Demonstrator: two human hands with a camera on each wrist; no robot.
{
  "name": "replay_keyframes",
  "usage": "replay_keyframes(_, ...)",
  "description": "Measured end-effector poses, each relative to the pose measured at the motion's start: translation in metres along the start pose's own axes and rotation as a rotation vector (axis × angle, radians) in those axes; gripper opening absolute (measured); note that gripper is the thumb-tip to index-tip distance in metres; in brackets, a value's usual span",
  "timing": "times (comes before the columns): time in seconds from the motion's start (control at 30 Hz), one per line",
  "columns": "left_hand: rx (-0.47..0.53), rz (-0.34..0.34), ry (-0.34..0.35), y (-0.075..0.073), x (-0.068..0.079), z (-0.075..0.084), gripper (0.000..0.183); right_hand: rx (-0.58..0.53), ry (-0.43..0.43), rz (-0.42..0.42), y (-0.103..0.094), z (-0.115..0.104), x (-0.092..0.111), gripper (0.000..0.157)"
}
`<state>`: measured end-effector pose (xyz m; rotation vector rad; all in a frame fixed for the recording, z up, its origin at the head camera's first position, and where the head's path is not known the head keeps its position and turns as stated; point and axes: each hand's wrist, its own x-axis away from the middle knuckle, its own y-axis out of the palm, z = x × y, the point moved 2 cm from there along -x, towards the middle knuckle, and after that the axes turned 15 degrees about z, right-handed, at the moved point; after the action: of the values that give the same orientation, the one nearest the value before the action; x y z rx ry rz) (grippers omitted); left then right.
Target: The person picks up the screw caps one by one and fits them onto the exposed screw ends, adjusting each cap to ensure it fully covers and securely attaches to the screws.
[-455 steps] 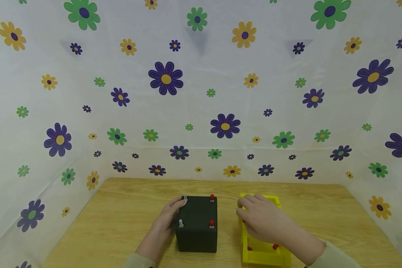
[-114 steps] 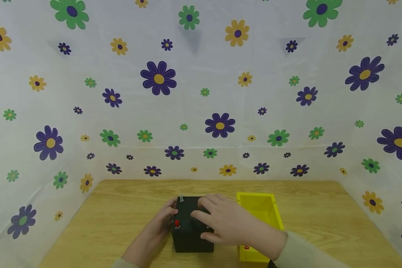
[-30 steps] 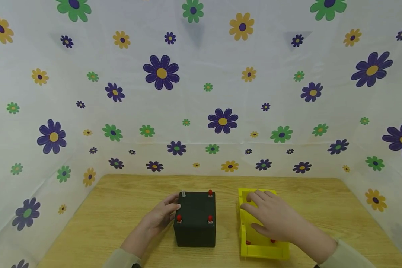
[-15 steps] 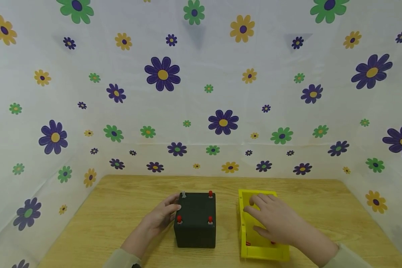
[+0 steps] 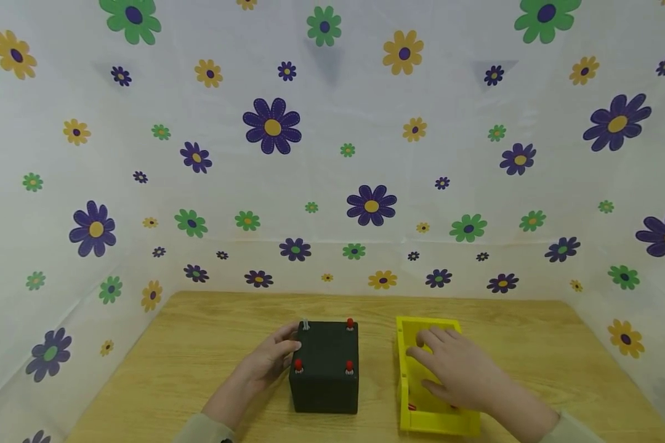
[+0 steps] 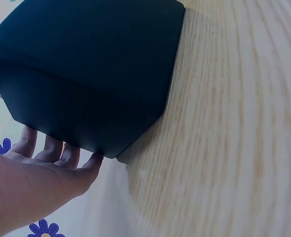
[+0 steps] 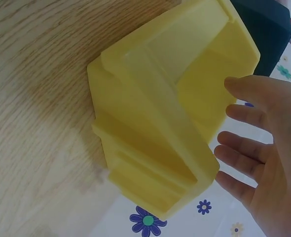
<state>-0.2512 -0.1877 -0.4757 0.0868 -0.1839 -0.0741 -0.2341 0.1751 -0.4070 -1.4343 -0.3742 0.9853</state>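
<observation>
A black box (image 5: 328,351) stands on the wooden table. Its top has metal toggle posts at the corners. Red caps cover the front left post (image 5: 298,365), front right post (image 5: 350,367) and back right post (image 5: 350,323); the back left post (image 5: 306,324) is bare metal. My left hand (image 5: 268,360) holds the box's left side, thumb near the top edge, fingers (image 6: 52,150) against its side. My right hand (image 5: 460,369) hovers over the yellow bin (image 5: 440,423), fingers spread and loosely bent, nothing visible in them. Small red pieces (image 5: 412,407) lie in the bin, partly hidden.
The bin stands to the right of the box, with a strip of table (image 5: 378,369) between them. A white sheet with printed flowers (image 5: 332,184) encloses the table's back and sides.
Since the oldest frame, the front left post has gained a red cap. My right hand was over the box, then returned above the bin, where it has barely moved this last second.
</observation>
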Motion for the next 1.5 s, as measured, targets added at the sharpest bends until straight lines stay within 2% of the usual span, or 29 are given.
replay_keyframes(0.17,0.002,0.005,-0.009,0.001,0.0,-0.001,0.07,-0.011,0.019,-0.017,0.005,-0.001,0.003,0.046)
replay_keyframes(0.4,-0.003,0.004,-0.005,0.001,0.001,-0.002,0.07,-0.012,0.004,0.01,0.013,-0.003,0.007,0.044)
replay_keyframes(0.8,-0.003,0.015,-0.01,0.0,0.001,-0.004,0.075,-0.017,0.043,0.002,0.023,-0.004,0.011,0.04)
replay_keyframes(1.2,-0.019,0.028,-0.012,0.001,0.0,-0.002,0.079,-0.074,0.114,-0.071,0.03,-0.006,0.008,0.03)
replay_keyframes(1.5,-0.012,0.025,-0.013,0.001,0.002,-0.002,0.078,-0.087,0.112,-0.077,0.038,-0.008,0.008,0.027)
